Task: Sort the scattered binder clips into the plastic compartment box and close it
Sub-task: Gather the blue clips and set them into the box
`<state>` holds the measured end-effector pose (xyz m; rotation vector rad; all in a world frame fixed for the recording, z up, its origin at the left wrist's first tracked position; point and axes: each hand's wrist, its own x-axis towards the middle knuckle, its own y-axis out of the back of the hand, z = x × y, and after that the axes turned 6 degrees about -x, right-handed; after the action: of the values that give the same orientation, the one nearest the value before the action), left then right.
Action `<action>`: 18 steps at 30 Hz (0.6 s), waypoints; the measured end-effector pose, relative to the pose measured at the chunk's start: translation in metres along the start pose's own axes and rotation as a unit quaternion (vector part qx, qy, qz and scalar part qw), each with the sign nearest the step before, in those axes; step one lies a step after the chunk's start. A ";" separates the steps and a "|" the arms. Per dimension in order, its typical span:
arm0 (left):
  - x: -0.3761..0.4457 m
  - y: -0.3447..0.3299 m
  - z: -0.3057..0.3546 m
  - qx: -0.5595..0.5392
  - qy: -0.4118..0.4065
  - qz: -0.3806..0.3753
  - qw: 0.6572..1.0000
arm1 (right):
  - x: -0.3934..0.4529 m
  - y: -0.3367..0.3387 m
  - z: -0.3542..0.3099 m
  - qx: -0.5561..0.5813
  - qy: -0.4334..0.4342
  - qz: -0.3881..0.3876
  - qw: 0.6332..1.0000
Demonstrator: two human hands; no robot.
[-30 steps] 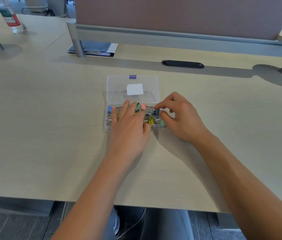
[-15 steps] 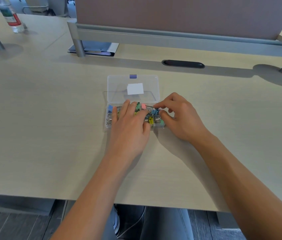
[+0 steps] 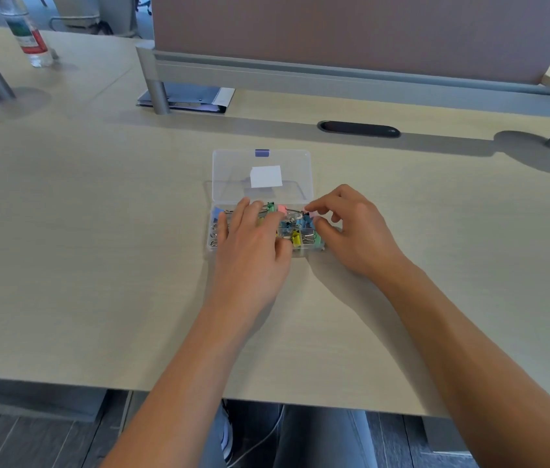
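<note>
A clear plastic compartment box (image 3: 214,245) lies open in the middle of the desk, its lid (image 3: 233,170) folded back flat with a white label and a blue latch. Several coloured binder clips (image 3: 297,236) fill its compartments. My left hand (image 3: 250,244) lies flat over the left and middle of the box with straight fingers, hiding the clips beneath. My right hand (image 3: 351,231) is at the box's right end and pinches a small pink clip (image 3: 312,214) between thumb and forefinger above the right compartment.
A grey partition rail with posts (image 3: 334,76) crosses the desk behind the box. A dark cable slot (image 3: 358,128) is just beyond the lid. A folder (image 3: 195,97) lies at the back left and a water bottle (image 3: 28,38) stands far left.
My right hand's fingers have shifted slightly to the right at the box's end, with the pink clip now showing between them. My left hand stays on the box.
</note>
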<state>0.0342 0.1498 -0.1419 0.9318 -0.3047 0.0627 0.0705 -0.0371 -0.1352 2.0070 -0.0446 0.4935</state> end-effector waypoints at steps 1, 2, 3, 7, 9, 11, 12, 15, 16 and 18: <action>0.000 0.000 0.000 -0.002 0.003 -0.001 1.000 | 0.002 0.000 0.000 0.002 -0.005 -0.002 1.000; 0.000 0.000 -0.001 -0.004 0.006 -0.004 1.000 | 0.004 0.000 -0.001 0.004 -0.012 -0.004 1.000; 0.000 -0.001 -0.001 -0.005 0.007 -0.004 1.000 | 0.007 0.000 -0.001 0.008 -0.020 -0.006 1.000; -0.001 0.000 -0.001 -0.012 0.011 -0.001 1.000 | 0.012 0.002 -0.002 0.017 -0.030 -0.015 0.999; -0.001 0.001 -0.001 -0.013 0.014 -0.001 1.000 | 0.011 0.004 -0.003 0.021 -0.026 -0.012 0.999; -0.001 0.001 -0.001 -0.013 0.014 -0.002 1.000 | 0.010 0.006 -0.003 0.025 -0.020 -0.006 0.999; -0.002 0.001 -0.001 -0.014 0.014 -0.002 1.000 | 0.010 0.007 -0.002 0.024 -0.017 -0.004 1.000; -0.002 0.000 -0.001 -0.014 0.013 -0.001 1.000 | 0.008 0.009 0.001 0.020 -0.014 -0.004 1.000; -0.002 0.000 -0.001 -0.013 0.012 -0.001 1.000 | 0.007 0.010 0.001 0.024 -0.016 -0.003 1.000; -0.001 0.000 0.000 -0.009 0.012 -0.001 1.000 | 0.006 0.010 0.002 0.038 -0.021 0.002 0.999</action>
<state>0.0329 0.1499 -0.1417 0.9137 -0.2822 0.0689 0.0742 -0.0428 -0.1253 2.0928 -0.0568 0.4617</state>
